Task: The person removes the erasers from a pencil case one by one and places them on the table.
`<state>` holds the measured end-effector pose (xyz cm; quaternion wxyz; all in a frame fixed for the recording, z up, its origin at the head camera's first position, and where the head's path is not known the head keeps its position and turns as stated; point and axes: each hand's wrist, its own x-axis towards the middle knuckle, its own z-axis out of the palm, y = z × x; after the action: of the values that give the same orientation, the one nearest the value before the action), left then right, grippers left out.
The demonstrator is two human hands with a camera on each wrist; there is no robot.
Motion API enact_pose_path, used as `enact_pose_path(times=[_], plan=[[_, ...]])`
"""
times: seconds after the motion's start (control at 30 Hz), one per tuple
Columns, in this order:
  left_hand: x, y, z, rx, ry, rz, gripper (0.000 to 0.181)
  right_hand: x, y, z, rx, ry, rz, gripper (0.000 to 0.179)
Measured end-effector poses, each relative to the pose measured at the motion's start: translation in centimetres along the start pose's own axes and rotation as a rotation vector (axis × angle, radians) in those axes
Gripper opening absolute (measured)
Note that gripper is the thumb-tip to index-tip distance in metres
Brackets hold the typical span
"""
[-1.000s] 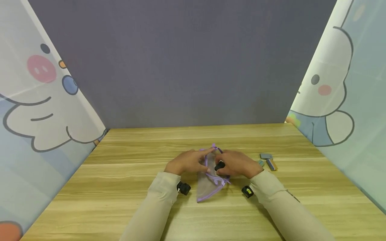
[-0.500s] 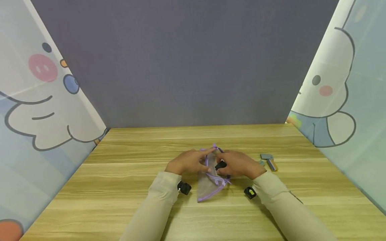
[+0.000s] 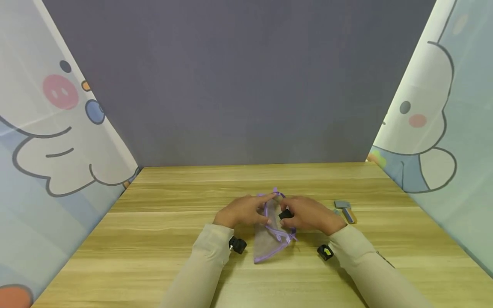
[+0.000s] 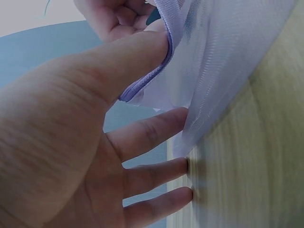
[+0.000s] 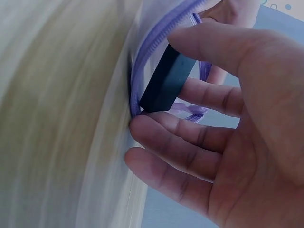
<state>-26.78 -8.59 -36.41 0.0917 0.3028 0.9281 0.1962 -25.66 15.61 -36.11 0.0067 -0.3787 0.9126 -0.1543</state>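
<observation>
A sheer mesh drawstring bag (image 3: pixel 265 246) with purple edging and ribbons lies on the table, its mouth spread. My left hand (image 3: pixel 243 211) is at the left of the mouth. In the left wrist view, the left thumb (image 4: pixel 128 59) is tucked behind the purple rim and the other fingers are stretched out, tips against the mesh and tabletop. My right hand (image 3: pixel 310 214) pinches a small black block (image 5: pixel 168 78) between thumb and fingers, at the bag's mouth beside the rim. In the right wrist view, the block is tilted. Whether the bag contains anything cannot be made out.
Right of the right hand lie a flat grey-blue piece (image 3: pixel 342 204), a striped eraser-like block (image 3: pixel 349 215) and a small teal piece (image 3: pixel 336 211), partly hidden. The wooden table (image 3: pixel 173 239) ends at a grey panel (image 3: pixel 246 85); cartoon-printed sheets flank it.
My right hand has shifted slightly rightward with the black block. The left hand holds its place at the bag's mouth. The whole head view has drifted a little.
</observation>
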Motion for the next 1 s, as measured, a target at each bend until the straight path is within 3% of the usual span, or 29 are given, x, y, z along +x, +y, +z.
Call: enact_pose_path(times=[0.33, 0.53, 1.0], plan=[[0.3, 0.4, -0.5, -0.012, 0.010, -0.009, 0.084, -0.3, 0.6, -0.4, 0.035, 0.025, 0.034, 0.027], [-0.1, 0.0, 0.3, -0.024, 0.004, -0.021, 0.082, -0.6, 0.8, 0.5, 0.112, 0.012, 0.030, 0.027], [0.1, -0.2, 0.4, -0.022, 0.037, 0.065, 0.081, -1.0, 0.7, -1.1, 0.156, 0.046, 0.063, 0.026]])
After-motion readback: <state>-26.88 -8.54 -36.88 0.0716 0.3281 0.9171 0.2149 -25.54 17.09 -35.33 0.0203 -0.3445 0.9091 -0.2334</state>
